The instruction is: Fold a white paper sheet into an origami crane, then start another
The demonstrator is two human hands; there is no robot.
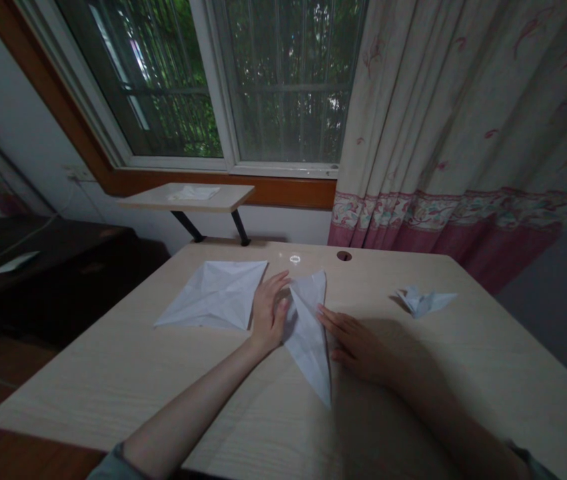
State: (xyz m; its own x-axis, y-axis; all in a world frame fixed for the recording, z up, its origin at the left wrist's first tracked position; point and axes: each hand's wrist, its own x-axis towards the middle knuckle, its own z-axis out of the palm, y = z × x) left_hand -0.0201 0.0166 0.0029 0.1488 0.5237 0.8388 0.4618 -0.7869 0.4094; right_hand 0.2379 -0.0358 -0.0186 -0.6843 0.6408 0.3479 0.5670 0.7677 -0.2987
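- While both hands work at the middle of the desk [113, 393], neither one closes into a fist or a clear pinch.
- Left hand [269, 313]: open, fingers slightly spread and bent, pressed against the upper left edge of the long folded paper [307, 340].
- Right hand [353, 345]: open and nearly flat, palm down, with its fingertips [320, 309] touching the paper's right edge.
- Long folded paper: white, narrow and kite-shaped, lying flat between the hands at about 6 o'clock from the desk's centre, with its point aimed toward the person.
- Creased paper square [213, 295]: white, unfolded and lying flat at 9 o'clock, just beside the left hand.
- Small folded paper bird [426, 301]: white, sitting at 3 o'clock, well apart from the right hand.
- Round hole [344, 256]: near the desk's far edge at 12 o'clock.
- Small wall shelf [186, 197]: beyond the desk at 11 o'clock, with a piece of white paper [193, 193] lying on it.
- Window [283, 80]: at 12 o'clock, with a patterned curtain [463, 100] hanging at 1 o'clock.
- Dark cabinet [38, 267]: at 10 o'clock.
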